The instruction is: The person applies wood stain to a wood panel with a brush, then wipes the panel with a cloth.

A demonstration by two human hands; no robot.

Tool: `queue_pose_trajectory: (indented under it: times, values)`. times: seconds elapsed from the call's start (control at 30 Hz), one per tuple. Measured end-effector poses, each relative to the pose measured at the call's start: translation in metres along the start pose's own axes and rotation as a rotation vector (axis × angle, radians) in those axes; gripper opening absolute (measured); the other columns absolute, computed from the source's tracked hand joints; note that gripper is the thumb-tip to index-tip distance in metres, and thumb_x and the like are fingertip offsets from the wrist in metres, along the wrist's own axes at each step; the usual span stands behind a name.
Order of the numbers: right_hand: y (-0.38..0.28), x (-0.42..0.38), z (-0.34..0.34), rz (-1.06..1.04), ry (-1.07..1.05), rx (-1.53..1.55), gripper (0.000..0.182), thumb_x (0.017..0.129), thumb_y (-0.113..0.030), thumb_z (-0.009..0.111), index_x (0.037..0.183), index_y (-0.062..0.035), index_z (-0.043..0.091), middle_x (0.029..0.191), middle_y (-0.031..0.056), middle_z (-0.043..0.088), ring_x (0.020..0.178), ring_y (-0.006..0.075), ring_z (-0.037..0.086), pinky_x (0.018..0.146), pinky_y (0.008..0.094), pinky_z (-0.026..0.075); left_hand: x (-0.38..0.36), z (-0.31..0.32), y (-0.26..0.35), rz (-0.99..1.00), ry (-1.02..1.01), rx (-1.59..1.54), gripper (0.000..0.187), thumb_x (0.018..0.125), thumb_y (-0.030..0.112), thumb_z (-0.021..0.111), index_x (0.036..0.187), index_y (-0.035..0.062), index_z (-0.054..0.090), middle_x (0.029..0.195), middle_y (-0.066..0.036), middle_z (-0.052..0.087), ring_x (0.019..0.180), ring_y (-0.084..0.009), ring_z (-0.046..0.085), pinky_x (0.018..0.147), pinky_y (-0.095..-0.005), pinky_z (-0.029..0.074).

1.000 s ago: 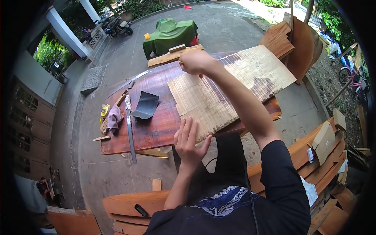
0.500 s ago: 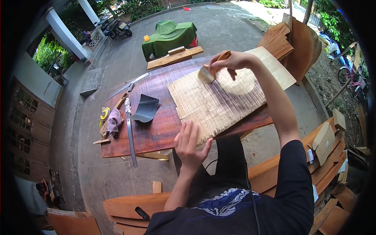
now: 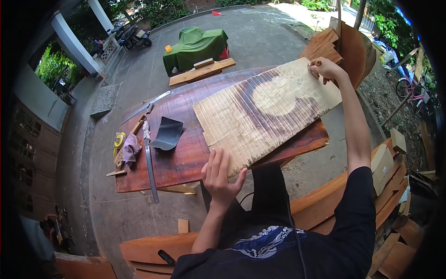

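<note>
Head camera shows the pale board (image 3: 232, 116) lying aslant on the reddish table (image 3: 186, 162), the left hand (image 3: 219, 181) spread wide at its near edge, likely steadying it, the right hand (image 3: 329, 69) curled over its far end, any grip unclear.

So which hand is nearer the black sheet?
Left: left hand at the near end of the pale board, right of the black sheet; right hand at the board's far end.

Pale board (image 3: 277, 96) — dark-stained, aslant on reddish table (image 3: 181, 163)
</note>
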State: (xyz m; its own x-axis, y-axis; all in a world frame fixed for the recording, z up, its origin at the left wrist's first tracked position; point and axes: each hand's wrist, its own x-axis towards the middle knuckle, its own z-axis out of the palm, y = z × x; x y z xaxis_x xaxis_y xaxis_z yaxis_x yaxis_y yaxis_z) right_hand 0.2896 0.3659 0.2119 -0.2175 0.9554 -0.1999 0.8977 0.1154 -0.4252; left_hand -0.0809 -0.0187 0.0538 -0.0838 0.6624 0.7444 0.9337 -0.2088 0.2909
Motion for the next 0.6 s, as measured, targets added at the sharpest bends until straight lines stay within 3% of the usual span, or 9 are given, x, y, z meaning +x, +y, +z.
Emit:
queue_pose_trajectory:
  times: [0.03, 0.13, 0.17, 0.27, 0.4, 0.43, 0.47, 0.53, 0.6]
  values:
    - [-0.006, -0.011, -0.003, -0.126, -0.076, 0.159, 0.024, 0.108, -0.029, 0.056, 0.115, -0.0103, 0.069, 0.087, 0.0032, 0.074, 0.048, 0.0130, 0.064, 0.044, 0.0255, 0.050, 0.001, 0.001, 0.001, -0.001, 0.005, -0.009, 0.062, 0.086, 0.041, 0.085, 0.131, 0.0003, 0.072, 0.142, -0.019, 0.069, 0.137, -0.0357, 0.063, 0.111, -0.0440, 0.043]
    - [0.008, -0.020, -0.015, -0.019, -0.097, 0.289, 0.024, 0.108, -0.027, 0.055, 0.115, -0.0094, 0.069, 0.085, 0.0038, 0.073, 0.048, 0.0136, 0.065, 0.044, 0.0260, 0.051, -0.001, -0.001, 0.002, -0.014, 0.000, -0.018, 0.060, 0.087, 0.039, 0.084, 0.129, -0.0005, 0.072, 0.141, -0.020, 0.070, 0.137, -0.0386, 0.063, 0.110, -0.0468, 0.045]
    - [0.023, -0.006, -0.022, 0.051, -0.034, 0.195, 0.024, 0.107, -0.026, 0.056, 0.116, -0.0087, 0.069, 0.086, 0.0047, 0.074, 0.048, 0.0147, 0.066, 0.043, 0.0275, 0.052, 0.000, 0.000, 0.001, -0.011, 0.001, -0.017, 0.060, 0.087, 0.039, 0.084, 0.129, -0.0003, 0.072, 0.141, -0.020, 0.070, 0.137, -0.0386, 0.063, 0.110, -0.0468, 0.045]
    - [0.021, -0.012, -0.011, 0.098, -0.150, -0.147, 0.024, 0.106, -0.026, 0.058, 0.113, -0.0066, 0.070, 0.084, 0.0058, 0.073, 0.047, 0.0170, 0.066, 0.041, 0.0290, 0.052, 0.001, 0.003, 0.000, -0.004, 0.010, -0.016, 0.059, 0.087, 0.040, 0.084, 0.130, 0.0005, 0.072, 0.141, -0.019, 0.070, 0.137, -0.0382, 0.063, 0.110, -0.0467, 0.045]
    - [0.028, -0.049, -0.026, -0.035, -0.190, 0.307, 0.024, 0.102, -0.022, 0.059, 0.105, -0.0019, 0.071, 0.079, 0.0071, 0.071, 0.046, 0.0187, 0.064, 0.041, 0.0323, 0.055, -0.003, 0.002, 0.000, -0.006, -0.004, -0.004, 0.060, 0.087, 0.041, 0.084, 0.130, 0.0009, 0.072, 0.141, -0.019, 0.070, 0.137, -0.0378, 0.064, 0.110, -0.0465, 0.045]
    - [0.040, -0.046, -0.028, 0.061, -0.059, 0.200, 0.024, 0.100, -0.021, 0.058, 0.105, -0.0025, 0.073, 0.085, 0.0096, 0.077, 0.053, 0.0212, 0.071, 0.047, 0.0334, 0.056, -0.001, 0.003, -0.001, -0.001, 0.003, -0.001, 0.060, 0.088, 0.041, 0.084, 0.130, 0.0010, 0.072, 0.141, -0.019, 0.070, 0.136, -0.0377, 0.064, 0.110, -0.0464, 0.045]
    - [0.051, -0.043, -0.026, 0.111, -0.028, 0.021, 0.023, 0.097, -0.020, 0.061, 0.104, -0.0021, 0.073, 0.082, 0.0089, 0.075, 0.052, 0.0189, 0.068, 0.046, 0.0316, 0.056, -0.001, 0.004, -0.001, 0.001, 0.004, -0.005, 0.060, 0.088, 0.042, 0.084, 0.130, 0.0011, 0.072, 0.141, -0.019, 0.070, 0.136, -0.0376, 0.064, 0.110, -0.0463, 0.045]
    - [0.001, -0.095, -0.013, -0.017, -0.126, 0.085, 0.023, 0.095, -0.020, 0.064, 0.106, -0.0020, 0.073, 0.081, 0.0075, 0.074, 0.054, 0.0160, 0.066, 0.046, 0.0298, 0.055, -0.002, 0.004, -0.001, -0.003, 0.009, -0.008, 0.060, 0.088, 0.042, 0.083, 0.130, 0.0013, 0.072, 0.141, -0.019, 0.070, 0.136, -0.0373, 0.064, 0.110, -0.0461, 0.044]
    - [-0.021, -0.130, -0.008, -0.111, -0.205, 0.349, 0.023, 0.095, -0.019, 0.062, 0.104, -0.0018, 0.073, 0.081, 0.0043, 0.073, 0.055, 0.0139, 0.066, 0.044, 0.0273, 0.053, -0.002, 0.004, -0.001, -0.008, 0.010, -0.013, 0.060, 0.088, 0.042, 0.083, 0.130, 0.0013, 0.072, 0.141, -0.019, 0.070, 0.136, -0.0371, 0.064, 0.110, -0.0460, 0.044]
